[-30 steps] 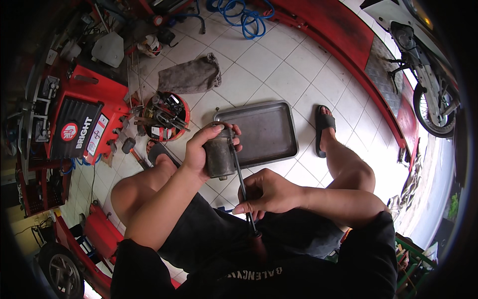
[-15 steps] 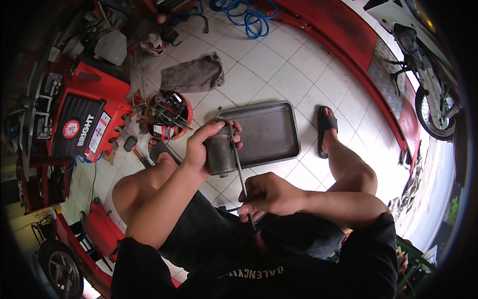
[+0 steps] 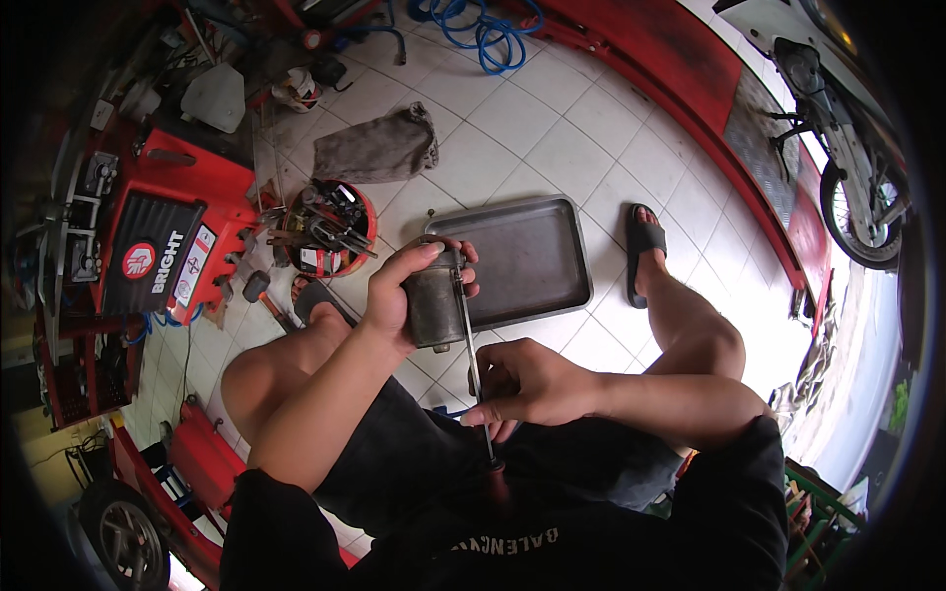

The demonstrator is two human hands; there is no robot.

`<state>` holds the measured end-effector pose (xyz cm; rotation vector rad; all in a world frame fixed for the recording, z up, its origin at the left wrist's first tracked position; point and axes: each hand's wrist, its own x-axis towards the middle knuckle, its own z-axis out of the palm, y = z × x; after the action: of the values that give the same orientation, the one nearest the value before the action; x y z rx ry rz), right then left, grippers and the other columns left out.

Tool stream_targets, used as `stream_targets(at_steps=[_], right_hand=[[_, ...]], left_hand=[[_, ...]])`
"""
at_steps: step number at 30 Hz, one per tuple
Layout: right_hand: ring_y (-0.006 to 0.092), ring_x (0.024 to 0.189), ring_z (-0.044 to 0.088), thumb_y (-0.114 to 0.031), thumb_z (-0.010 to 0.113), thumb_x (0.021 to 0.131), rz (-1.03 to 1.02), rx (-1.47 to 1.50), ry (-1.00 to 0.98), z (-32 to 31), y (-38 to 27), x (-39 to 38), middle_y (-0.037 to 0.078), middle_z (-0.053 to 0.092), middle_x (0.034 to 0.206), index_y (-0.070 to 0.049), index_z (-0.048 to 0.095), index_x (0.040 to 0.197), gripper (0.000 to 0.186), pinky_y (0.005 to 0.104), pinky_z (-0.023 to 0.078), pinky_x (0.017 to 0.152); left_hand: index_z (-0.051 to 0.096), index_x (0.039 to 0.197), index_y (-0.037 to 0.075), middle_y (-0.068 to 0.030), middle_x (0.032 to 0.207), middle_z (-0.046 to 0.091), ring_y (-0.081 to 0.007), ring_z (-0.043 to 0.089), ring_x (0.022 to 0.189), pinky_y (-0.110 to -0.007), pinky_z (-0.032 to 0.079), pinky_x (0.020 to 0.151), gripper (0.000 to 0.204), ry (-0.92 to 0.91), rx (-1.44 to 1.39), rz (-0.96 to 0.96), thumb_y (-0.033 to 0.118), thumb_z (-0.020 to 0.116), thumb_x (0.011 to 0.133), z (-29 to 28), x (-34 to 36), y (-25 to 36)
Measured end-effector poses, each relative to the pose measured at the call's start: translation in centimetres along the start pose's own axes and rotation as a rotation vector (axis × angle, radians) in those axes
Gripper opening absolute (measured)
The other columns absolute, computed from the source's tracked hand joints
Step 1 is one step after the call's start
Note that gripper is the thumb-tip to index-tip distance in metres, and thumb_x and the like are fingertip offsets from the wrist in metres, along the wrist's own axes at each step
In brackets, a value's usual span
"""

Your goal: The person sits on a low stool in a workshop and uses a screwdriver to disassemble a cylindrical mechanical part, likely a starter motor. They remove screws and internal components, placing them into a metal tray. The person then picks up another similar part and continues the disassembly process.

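Note:
My left hand (image 3: 389, 300) grips a dull, dark metal cylinder (image 3: 435, 307), thumb across its upper end and fingertips round its right side. A long screwdriver slants up from near my lap, its red handle (image 3: 498, 483) low and its metal shaft reaching the cylinder's right side near the upper fittings. My right hand (image 3: 524, 384) pinches that shaft below the cylinder, fingers curled round it. Beneath the cylinder, on the tiled floor between my sandalled feet, lies a shallow metal tray (image 3: 574, 251), partly hidden by my left hand.
Left: a red machine (image 3: 187, 172), a tool-filled red bucket (image 3: 365, 222), a hammer (image 3: 258, 288) and a spare wheel (image 3: 128, 532). Ahead: a grey cloth (image 3: 370, 148) and coiled blue hose (image 3: 483, 34). Right: a red lift platform (image 3: 690, 89) and a motorcycle (image 3: 847, 148).
Both hands keep their grips. The screwdriver's lower end and handle have shifted slightly left, with my right fingers moving a little on the shaft.

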<state>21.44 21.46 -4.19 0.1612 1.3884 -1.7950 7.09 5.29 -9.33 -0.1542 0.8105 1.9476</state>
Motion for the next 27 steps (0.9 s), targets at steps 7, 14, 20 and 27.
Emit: stream_targets(at_steps=[7, 14, 20, 27], right_hand=[[0.0202, 0.076, 0.074, -0.015, 0.075, 0.094, -0.059, 0.01, -0.012, 0.0, 0.6, 0.3, 0.012, 0.069, 0.08, 0.004, 0.053, 0.107, 0.032, 0.0312, 0.064, 0.067], [0.0192, 0.072, 0.073, -0.014, 0.074, 0.095, -0.112, 0.026, -0.008, 0.2, 0.8, 0.2, 0.013, 0.069, 0.078, 0.004, 0.055, 0.107, 0.029, 0.0308, 0.062, 0.063], [0.0198, 0.07, 0.073, -0.014, 0.074, 0.094, -0.121, 0.03, 0.007, 0.2, 0.8, 0.1, 0.014, 0.07, 0.08, 0.005, 0.056, 0.107, 0.029, 0.0311, 0.062, 0.062], [0.0207, 0.07, 0.073, -0.013, 0.073, 0.094, -0.073, 0.037, 0.081, -1.7, 2.3, 2.2, 0.015, 0.071, 0.081, 0.007, 0.058, 0.112, 0.03, 0.0317, 0.063, 0.063]], left_hand=[[0.059, 0.108, 0.001, -0.0153, 0.109, 0.061, -0.0232, 0.063, 0.09, -0.041, 0.053, 0.086, 0.028, -0.017, -0.043, 0.003, 0.025, 0.061, 0.093, 0.0, 0.0, 0.2], [0.059, 0.109, 0.001, -0.015, 0.108, 0.062, -0.0238, 0.063, 0.092, -0.043, 0.053, 0.094, 0.029, 0.007, -0.04, 0.003, 0.026, 0.06, 0.093, -0.2, 0.0, 0.2], [0.06, 0.108, -0.002, -0.0197, 0.112, 0.062, -0.0291, 0.065, 0.097, -0.045, 0.053, 0.1, 0.033, 0.092, -0.059, 0.026, 0.026, 0.06, 0.092, -0.5, 0.3, -0.1], [0.057, 0.101, -0.003, -0.0213, 0.104, 0.061, -0.0325, 0.064, 0.098, -0.048, 0.055, 0.102, 0.024, 0.187, -0.169, 0.071, 0.019, 0.06, 0.09, -3.7, 3.0, 0.7]])
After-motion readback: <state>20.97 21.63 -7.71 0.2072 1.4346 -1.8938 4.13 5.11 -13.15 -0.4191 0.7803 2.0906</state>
